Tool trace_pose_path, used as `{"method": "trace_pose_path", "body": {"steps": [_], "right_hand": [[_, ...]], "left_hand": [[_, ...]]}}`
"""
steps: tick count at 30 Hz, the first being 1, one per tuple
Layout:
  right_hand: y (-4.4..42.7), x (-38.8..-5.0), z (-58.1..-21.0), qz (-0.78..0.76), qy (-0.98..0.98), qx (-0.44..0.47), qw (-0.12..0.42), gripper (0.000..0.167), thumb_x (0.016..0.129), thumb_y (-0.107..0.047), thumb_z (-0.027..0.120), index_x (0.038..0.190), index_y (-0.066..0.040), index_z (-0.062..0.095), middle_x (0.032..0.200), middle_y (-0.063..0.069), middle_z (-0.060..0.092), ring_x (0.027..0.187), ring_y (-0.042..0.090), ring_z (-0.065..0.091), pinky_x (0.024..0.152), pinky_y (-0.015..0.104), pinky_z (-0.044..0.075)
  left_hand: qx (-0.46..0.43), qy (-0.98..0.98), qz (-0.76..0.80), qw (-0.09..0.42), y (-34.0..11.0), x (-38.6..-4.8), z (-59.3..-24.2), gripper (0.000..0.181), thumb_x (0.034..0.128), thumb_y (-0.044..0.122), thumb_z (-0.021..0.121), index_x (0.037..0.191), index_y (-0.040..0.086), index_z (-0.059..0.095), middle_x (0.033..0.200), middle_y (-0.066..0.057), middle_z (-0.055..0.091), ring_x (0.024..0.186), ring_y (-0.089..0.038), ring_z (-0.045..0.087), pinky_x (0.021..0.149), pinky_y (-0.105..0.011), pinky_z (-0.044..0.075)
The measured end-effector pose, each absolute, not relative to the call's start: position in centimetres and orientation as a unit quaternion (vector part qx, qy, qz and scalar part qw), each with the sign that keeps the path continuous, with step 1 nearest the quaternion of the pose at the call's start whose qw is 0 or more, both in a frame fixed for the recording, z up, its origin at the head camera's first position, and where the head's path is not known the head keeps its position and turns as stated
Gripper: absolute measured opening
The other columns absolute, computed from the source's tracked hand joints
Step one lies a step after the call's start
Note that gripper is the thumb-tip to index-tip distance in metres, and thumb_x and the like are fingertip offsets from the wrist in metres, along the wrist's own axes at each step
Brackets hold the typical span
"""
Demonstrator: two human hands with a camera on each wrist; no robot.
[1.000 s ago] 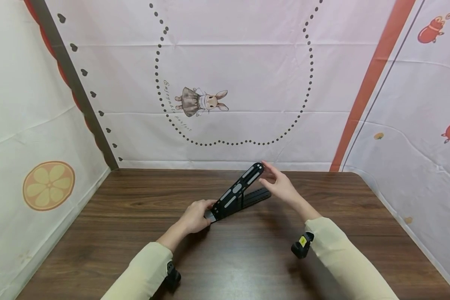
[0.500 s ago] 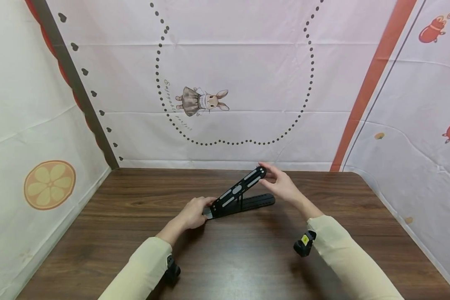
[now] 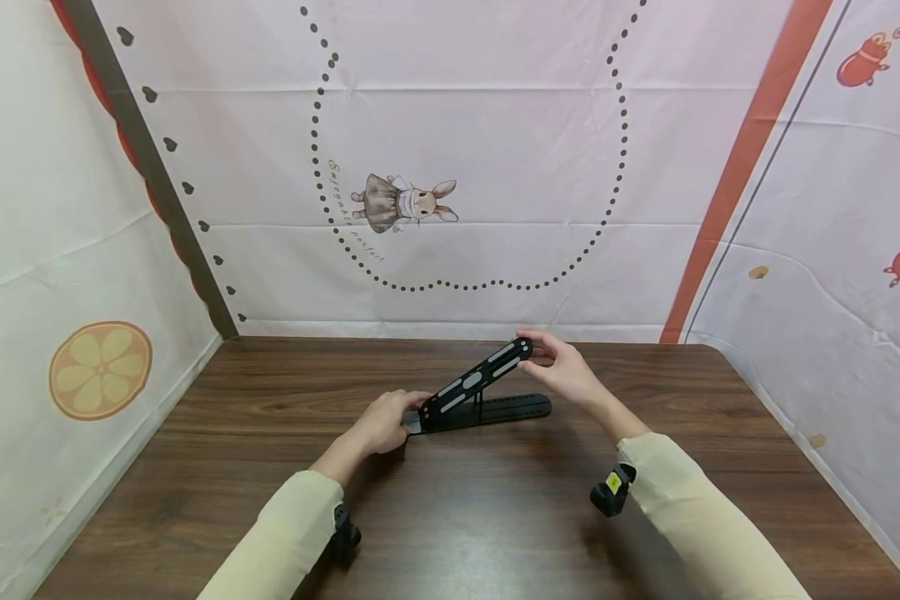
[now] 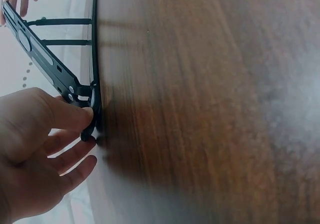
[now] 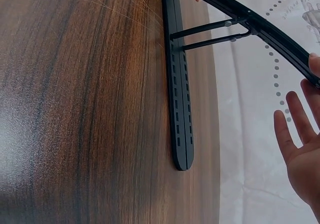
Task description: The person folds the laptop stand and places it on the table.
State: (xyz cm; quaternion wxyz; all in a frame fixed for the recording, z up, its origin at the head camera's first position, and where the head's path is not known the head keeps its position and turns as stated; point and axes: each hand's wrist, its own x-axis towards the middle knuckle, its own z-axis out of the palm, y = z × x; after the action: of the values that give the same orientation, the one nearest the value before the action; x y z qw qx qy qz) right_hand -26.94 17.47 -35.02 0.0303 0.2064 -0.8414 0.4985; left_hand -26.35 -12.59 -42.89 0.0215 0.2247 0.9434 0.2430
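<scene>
A black folding stand [image 3: 516, 407] stands propped open on the table in the head view. Its raised arm [image 3: 472, 381] slopes up to the right from a hinge at the left end. My left hand [image 3: 385, 421] pinches that hinge end between thumb and fingers, also seen up close by the left hand [image 4: 35, 144] in its wrist view. At the raised arm's upper tip, my right hand [image 3: 570, 372] pinches with thumb and fingertips. The right wrist view has two thin struts [image 5: 210, 29] joining the arm to the slotted base [image 5: 181, 109].
The brown wooden table [image 3: 465, 517] ends at the back against a white printed cloth [image 3: 480, 150]. More cloth hangs along the left and right sides. A black wrist camera [image 3: 612, 490] sits at the right sleeve.
The stand's base has turned clockwise in the head view, its right end coming nearer. The raised arm's tip has dropped a little, with my right hand following. Both grips persist.
</scene>
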Motion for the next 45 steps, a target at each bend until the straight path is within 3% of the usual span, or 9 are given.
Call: {"method": "trace_pose_path", "body": {"steps": [6, 15, 23, 33, 45], "right_hand": [[18.1, -28.3, -37.0, 0.501, -0.84, 0.204, 0.034, 0.05, 0.087, -0.011, 0.063, 0.133, -0.007, 0.046, 0.122, 0.017, 0.057, 0.11, 0.028, 0.056, 0.081, 0.027, 0.05], [18.1, -28.7, -37.5, 0.505, -0.84, 0.197, 0.033, 0.049, 0.086, -0.012, 0.064, 0.132, -0.011, 0.047, 0.12, 0.014, 0.058, 0.109, 0.027, 0.057, 0.084, 0.036, 0.049], [17.9, -28.6, -37.4, 0.505, -0.841, 0.193, 0.031, 0.049, 0.086, -0.01, 0.064, 0.132, -0.011, 0.047, 0.121, 0.015, 0.058, 0.108, 0.028, 0.057, 0.082, 0.031, 0.05], [17.8, -28.6, -37.5, 0.499, -0.845, 0.187, 0.039, 0.05, 0.085, -0.013, 0.066, 0.131, -0.01, 0.048, 0.119, 0.016, 0.058, 0.108, 0.029, 0.057, 0.083, 0.035, 0.05], [16.5, -26.2, -34.9, 0.498, -0.846, 0.185, 0.046, 0.049, 0.083, -0.004, 0.065, 0.128, 0.003, 0.047, 0.114, 0.022, 0.057, 0.105, 0.036, 0.057, 0.081, 0.039, 0.05]], "left_hand": [[0.184, 0.954, 0.236, -0.01, -12.9, -26.0, -43.1, 0.048, 0.076, 0.001, 0.066, 0.122, 0.013, 0.058, 0.11, -0.007, 0.061, 0.104, -0.026, 0.057, 0.086, -0.044, 0.046], [0.14, 0.971, 0.188, -0.037, -13.1, -25.8, -43.3, 0.041, 0.0731, 0.022, 0.074, 0.112, 0.014, 0.064, 0.102, -0.002, 0.061, 0.093, -0.022, 0.056, 0.074, -0.038, 0.049], [0.111, 0.979, 0.168, -0.032, -13.2, -26.1, -43.2, 0.039, 0.0677, 0.028, 0.08, 0.103, 0.013, 0.068, 0.086, 0.002, 0.057, 0.076, -0.015, 0.051, 0.063, -0.033, 0.046], [0.103, 0.979, 0.174, -0.017, -13.3, -26.7, -43.1, 0.035, 0.0696, 0.023, 0.078, 0.102, 0.013, 0.069, 0.087, 0.001, 0.056, 0.075, -0.015, 0.051, 0.064, -0.033, 0.045], [0.083, 0.98, 0.181, -0.024, -13.4, -27.6, -43.1, 0.034, 0.0739, 0.019, 0.075, 0.107, 0.015, 0.068, 0.1, -0.002, 0.06, 0.095, -0.023, 0.059, 0.075, -0.042, 0.049]]}}
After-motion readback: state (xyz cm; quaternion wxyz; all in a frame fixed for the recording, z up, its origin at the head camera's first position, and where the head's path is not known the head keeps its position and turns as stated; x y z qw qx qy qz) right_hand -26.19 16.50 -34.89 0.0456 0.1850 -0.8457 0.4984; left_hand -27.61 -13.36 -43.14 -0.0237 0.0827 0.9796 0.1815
